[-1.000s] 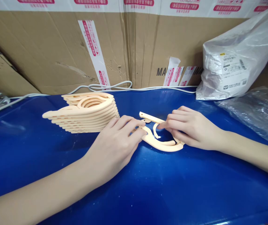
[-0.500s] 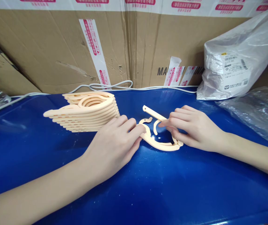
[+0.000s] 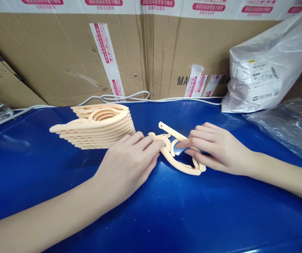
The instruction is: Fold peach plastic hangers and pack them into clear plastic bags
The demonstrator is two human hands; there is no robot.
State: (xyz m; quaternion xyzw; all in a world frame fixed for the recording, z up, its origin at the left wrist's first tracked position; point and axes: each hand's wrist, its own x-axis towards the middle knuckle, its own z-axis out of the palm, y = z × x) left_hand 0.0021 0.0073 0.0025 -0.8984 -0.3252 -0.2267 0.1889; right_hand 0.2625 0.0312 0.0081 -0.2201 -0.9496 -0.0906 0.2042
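A cream plastic folding hanger (image 3: 180,163) lies on the blue table top (image 3: 166,211) between my hands. My left hand (image 3: 129,163) presses its fingertips on the hanger's left arm, fingers together and bent. My right hand (image 3: 214,147) pinches the hanger's right arm and hook part between thumb and fingers. A thin straight arm of the hanger sticks out toward the back. A neat stack of the same folded hangers (image 3: 98,124) rests just left of my left hand.
Taped cardboard boxes (image 3: 114,52) wall off the back. A white cable (image 3: 129,96) runs along their foot. A white plastic parcel (image 3: 267,70) and a clear crinkled bag (image 3: 290,123) lie at the right.
The hanger's arms have folded closer together, and its left end has slid a little left under my left fingertips. Both hands stay on it.
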